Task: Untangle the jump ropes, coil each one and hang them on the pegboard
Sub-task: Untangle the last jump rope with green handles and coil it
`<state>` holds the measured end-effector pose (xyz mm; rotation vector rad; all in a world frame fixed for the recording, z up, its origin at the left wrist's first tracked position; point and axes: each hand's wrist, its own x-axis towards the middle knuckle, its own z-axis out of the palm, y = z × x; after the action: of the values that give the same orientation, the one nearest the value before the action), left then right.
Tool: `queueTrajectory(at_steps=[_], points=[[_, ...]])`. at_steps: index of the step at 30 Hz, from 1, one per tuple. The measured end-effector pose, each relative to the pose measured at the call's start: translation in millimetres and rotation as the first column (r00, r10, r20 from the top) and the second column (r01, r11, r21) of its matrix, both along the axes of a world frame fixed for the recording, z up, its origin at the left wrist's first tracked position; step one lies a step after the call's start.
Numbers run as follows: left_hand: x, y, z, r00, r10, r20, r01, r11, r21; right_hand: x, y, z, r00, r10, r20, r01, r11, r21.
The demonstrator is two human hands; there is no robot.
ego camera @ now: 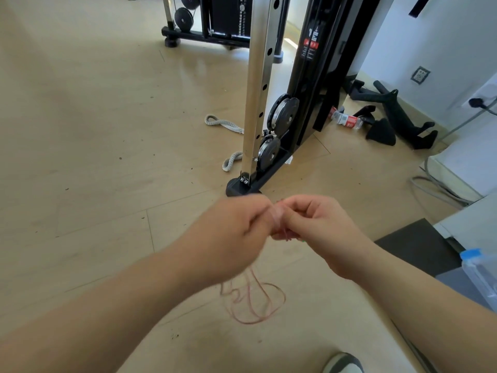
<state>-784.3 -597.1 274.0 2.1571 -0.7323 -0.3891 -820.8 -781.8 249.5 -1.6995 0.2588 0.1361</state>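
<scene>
We hold the thin red jump rope [278, 220] up in front of us, at the spot where our two hands meet. Our left hand [234, 235] has its fingers [255, 211] curled onto the cord. Our right hand [320, 227] is curled onto it too, touching the left. Blur there hides which fingertips do the pinching, and whether the cord is wound round a finger or only gathered.

What counts for the coming move is where the slack lies. From the grip the rope drops almost straight down, so its long axis runs vertically. It ends in loose, overlapping loops near the floor [94, 157], below the hands and a little to the left. The strands fall past the heel of the left hand, so that hand is nearer them. We judge the right hand should keep the anchor while the left reaches down to feed cord up.

We see no handles and no pegboard. A thick grey rope [220, 122] lies well apart, beside the cable machine [309, 103].
</scene>
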Motion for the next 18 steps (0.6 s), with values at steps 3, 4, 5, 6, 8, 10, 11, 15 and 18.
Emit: queueTrajectory(at_steps=[3,4,5,6,8,10,11,15,18], points=[[16.2,7.2,-3.9,0.988,0.147,0.041,-0.144,0.987,-0.067,-0.5,7.3,10.1,0.99,0.129,-0.05,-0.118,0.977,0.176],[18.6,7.8,-6.5,0.986,0.166,0.021,-0.164,0.983,-0.079,-0.6,7.9,11.9,0.987,0.147,-0.066,-0.128,0.966,0.226],[19.8,7.5,-9.2,0.984,0.179,0.003,-0.178,0.98,-0.085,-0.8,8.4,13.4,0.985,0.153,-0.08,-0.127,0.956,0.265],[20.0,6.8,-11.7,0.982,0.19,-0.012,-0.19,0.978,-0.084,-0.9,8.4,13.8,0.984,0.152,-0.09,-0.119,0.947,0.299],[19.7,5.8,-16.1,0.975,0.214,-0.059,-0.217,0.974,-0.068,-1.3,9.6,14.6,0.985,0.133,-0.111,-0.083,0.923,0.377],[18.6,6.1,-20.2,0.965,0.237,-0.11,-0.242,0.97,-0.031,-1.3,9.7,15.8,0.984,0.115,-0.138,-0.038,0.884,0.466],[17.6,6.7,-22.1,0.96,0.246,-0.135,-0.249,0.969,-0.003,-1.1,9.4,17.5,0.982,0.104,-0.156,-0.01,0.86,0.51],[7.7,5.8,-30.5,0.967,0.142,-0.213,-0.104,0.978,0.18,1.4,3.5,24.3,0.985,0.032,-0.167,0.078,0.786,0.614],[-9.5,-3.3,-35.0,0.988,0.061,-0.144,-0.024,0.968,0.249,2.1,0.5,20.4,0.992,-0.018,-0.127,0.085,0.829,0.553]])
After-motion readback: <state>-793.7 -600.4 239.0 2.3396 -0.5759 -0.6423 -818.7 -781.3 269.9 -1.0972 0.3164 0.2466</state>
